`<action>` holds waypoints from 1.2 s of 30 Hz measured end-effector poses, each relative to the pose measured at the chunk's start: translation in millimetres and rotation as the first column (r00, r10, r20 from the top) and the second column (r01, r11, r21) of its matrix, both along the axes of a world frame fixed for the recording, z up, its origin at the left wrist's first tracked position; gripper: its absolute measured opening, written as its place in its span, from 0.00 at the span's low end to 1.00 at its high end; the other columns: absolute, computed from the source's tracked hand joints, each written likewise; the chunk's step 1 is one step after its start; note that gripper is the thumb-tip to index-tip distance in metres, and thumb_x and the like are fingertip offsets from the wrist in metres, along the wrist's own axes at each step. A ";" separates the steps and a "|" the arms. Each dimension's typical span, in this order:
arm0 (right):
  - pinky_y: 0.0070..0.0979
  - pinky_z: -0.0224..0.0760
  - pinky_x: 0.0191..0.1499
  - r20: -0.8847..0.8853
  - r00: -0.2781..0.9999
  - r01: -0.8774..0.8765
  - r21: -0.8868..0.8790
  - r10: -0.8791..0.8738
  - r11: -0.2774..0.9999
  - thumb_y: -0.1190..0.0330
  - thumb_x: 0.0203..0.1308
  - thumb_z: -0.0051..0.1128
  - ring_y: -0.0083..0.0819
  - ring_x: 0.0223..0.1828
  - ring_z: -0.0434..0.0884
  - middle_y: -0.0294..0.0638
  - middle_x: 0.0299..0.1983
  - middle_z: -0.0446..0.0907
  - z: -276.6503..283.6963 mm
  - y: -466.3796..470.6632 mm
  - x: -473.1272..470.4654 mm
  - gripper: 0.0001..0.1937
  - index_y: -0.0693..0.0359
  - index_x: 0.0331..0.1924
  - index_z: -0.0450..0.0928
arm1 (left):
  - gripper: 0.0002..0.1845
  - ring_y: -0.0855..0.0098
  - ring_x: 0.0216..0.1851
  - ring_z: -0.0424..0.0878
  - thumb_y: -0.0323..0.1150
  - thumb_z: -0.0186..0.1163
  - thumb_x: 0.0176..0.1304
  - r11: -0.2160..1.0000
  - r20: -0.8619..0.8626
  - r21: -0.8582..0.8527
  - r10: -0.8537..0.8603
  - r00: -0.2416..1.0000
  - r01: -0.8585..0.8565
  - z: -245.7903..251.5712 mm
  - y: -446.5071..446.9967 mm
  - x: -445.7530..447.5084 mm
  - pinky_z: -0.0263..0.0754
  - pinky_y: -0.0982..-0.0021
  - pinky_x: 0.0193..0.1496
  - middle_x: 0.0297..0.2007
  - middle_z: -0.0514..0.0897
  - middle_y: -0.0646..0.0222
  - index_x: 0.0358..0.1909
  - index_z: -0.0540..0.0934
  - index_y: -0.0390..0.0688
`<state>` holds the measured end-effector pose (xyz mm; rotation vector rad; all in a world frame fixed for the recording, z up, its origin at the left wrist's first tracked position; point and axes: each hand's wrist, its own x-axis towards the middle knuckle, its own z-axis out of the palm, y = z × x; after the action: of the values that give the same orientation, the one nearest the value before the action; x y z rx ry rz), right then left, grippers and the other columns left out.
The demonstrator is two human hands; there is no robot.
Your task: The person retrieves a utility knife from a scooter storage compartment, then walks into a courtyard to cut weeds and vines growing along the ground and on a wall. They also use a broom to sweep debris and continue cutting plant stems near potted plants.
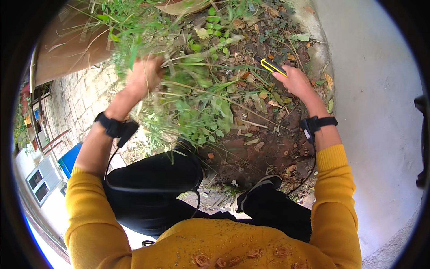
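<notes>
My left hand [145, 72] is closed around a bunch of long green grass stems [183, 64], and both are smeared by motion. Leafy weeds [205, 117] stand below and to the right of that hand. On the right, my right hand [295, 81] grips a black-and-yellow handled hand tool [272, 67]. The tool points up and left, over soil with dry leaves. Its dark front end is hard to make out against the ground, so its exact kind cannot be told. A few grass blades lie just beneath it.
A pale plastered wall [369, 101] borders the soil bed [255, 144] on the right. Stone paving [84, 90] and a brown panel [74, 53] are at left. A rounded pot or bowl [183, 7] stands at the top. My shoe [258, 188] rests on the ground below.
</notes>
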<state>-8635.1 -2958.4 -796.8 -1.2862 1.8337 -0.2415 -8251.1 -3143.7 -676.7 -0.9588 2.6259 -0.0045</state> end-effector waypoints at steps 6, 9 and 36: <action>0.40 0.72 0.34 -0.016 1.000 -0.008 0.041 0.009 0.999 0.52 0.65 0.56 0.44 0.27 0.80 0.50 0.23 0.78 -3.4 -2.2 15.1 0.21 0.67 0.41 0.78 | 0.22 0.57 0.51 0.76 0.40 0.61 0.57 0.875 0.175 0.430 0.159 0.972 -0.221 -30.7 51.5 -105.5 0.54 0.41 0.69 0.43 0.77 0.56 0.50 0.71 0.38; 0.41 0.72 0.35 -0.058 0.998 -0.007 0.022 0.009 1.000 0.50 0.64 0.56 0.45 0.28 0.81 0.50 0.25 0.80 -3.7 -1.9 15.8 0.23 0.66 0.41 0.79 | 0.38 0.54 0.61 0.70 0.47 0.61 0.57 0.861 0.090 0.477 0.154 0.984 -0.178 -43.2 88.2 -123.7 0.46 0.40 0.72 0.50 0.74 0.52 0.64 0.60 0.37; 0.35 0.70 0.22 0.211 0.969 0.108 0.109 -0.130 0.988 0.57 0.67 0.56 0.34 0.14 0.75 0.45 0.16 0.75 -10.0 25.3 44.9 0.20 0.71 0.35 0.75 | 0.11 0.49 0.38 0.82 0.27 0.57 0.56 0.885 -0.121 0.393 -0.221 0.968 0.251 -84.1 49.6 -124.4 0.76 0.53 0.45 0.34 0.81 0.52 0.41 0.73 0.37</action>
<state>-8590.2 -2933.1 -806.7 -1.0411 1.7148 -0.3407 -8375.5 -3094.2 -760.8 -0.5008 2.6381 0.5062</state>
